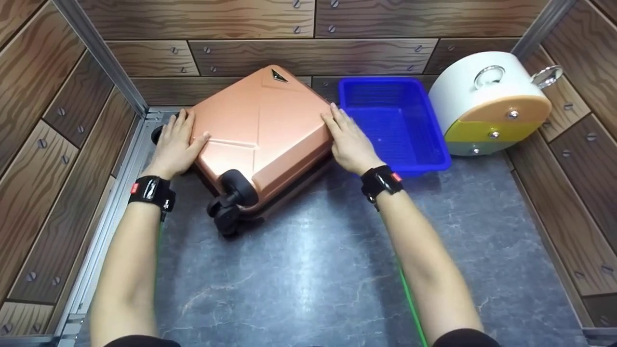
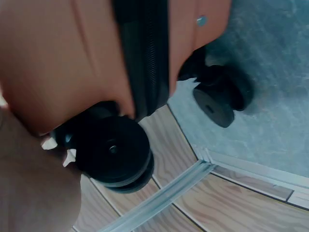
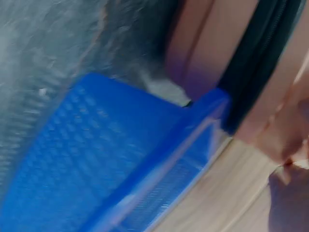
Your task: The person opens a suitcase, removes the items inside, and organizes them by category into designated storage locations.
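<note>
Both hands pressed the small rose-gold hard-shell suitcase [image 1: 258, 130]: left hand [image 1: 174, 144] and right hand [image 1: 349, 142] lay seemingly flat, fingers straight, beside a blue plastic basket [image 1: 414, 159].

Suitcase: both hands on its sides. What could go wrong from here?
The suitcase lies flat with the blue basket close against its right side, so shifting it could shove the basket. Left hand sits near a wheel by the wall; its fingers might get pinched. Flat palms may slip on the smooth shell.

Head view looks down from above; wrist views close, sharing suitcase [image 1: 255, 135] sides.
</note>
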A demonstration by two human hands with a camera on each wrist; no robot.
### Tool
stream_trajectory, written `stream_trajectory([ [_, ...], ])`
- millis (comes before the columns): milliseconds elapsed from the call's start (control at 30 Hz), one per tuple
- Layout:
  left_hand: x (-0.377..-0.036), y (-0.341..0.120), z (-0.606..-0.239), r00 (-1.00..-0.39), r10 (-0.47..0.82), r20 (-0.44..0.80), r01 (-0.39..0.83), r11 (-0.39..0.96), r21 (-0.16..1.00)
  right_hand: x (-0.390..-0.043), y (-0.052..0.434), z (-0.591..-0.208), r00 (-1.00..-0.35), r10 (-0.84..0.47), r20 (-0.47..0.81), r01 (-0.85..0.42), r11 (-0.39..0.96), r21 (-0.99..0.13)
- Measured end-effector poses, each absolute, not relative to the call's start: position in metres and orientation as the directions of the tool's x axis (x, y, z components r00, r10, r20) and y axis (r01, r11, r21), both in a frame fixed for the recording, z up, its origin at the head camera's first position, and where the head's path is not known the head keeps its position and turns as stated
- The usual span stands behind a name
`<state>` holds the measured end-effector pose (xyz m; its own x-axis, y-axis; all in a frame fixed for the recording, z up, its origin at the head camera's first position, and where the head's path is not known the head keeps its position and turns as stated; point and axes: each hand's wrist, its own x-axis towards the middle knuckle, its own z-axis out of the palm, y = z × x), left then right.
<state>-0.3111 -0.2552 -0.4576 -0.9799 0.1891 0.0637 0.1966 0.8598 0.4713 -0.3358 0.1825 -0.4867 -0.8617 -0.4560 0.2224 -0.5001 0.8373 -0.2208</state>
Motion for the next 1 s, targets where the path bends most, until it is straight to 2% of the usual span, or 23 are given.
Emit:
stream_trajectory([
  [100,-0.310,-0.254,-0.461,-0.981,0.179,0.081,0.196,0.859,0.473,-0.321,0.161,-0.481,-0.830,-0.487,0.272,-0.537,0.829,-0.154],
  [200,-0.308,-0.254,-0.461,-0.982,0.173,0.081,0.190,0.862,0.469,-0.298,0.126,-0.475,-0.760,-0.582,0.289,-0.629,0.771,-0.103],
  [333,-0.308,-0.255,-0.460,-0.981,0.176,0.079,0.192,0.864,0.465,-0.268,0.085,-0.470,-0.652,-0.732,0.197,-0.753,0.655,-0.060],
  [400,-0.307,-0.256,-0.459,-0.980,0.180,0.079,0.196,0.865,0.463,-0.259,0.074,-0.472,-0.617,-0.769,0.165,-0.783,0.620,-0.039],
  [667,-0.303,-0.255,-0.461,-0.983,0.161,0.086,0.182,0.891,0.417,-0.256,0.073,-0.487,-0.570,-0.790,0.225,-0.809,0.588,0.015],
  [1000,-0.285,-0.247,-0.452,-0.978,0.196,0.078,0.210,0.917,0.340,-0.266,0.102,-0.482,-0.528,-0.812,0.248,-0.831,0.554,0.045],
])
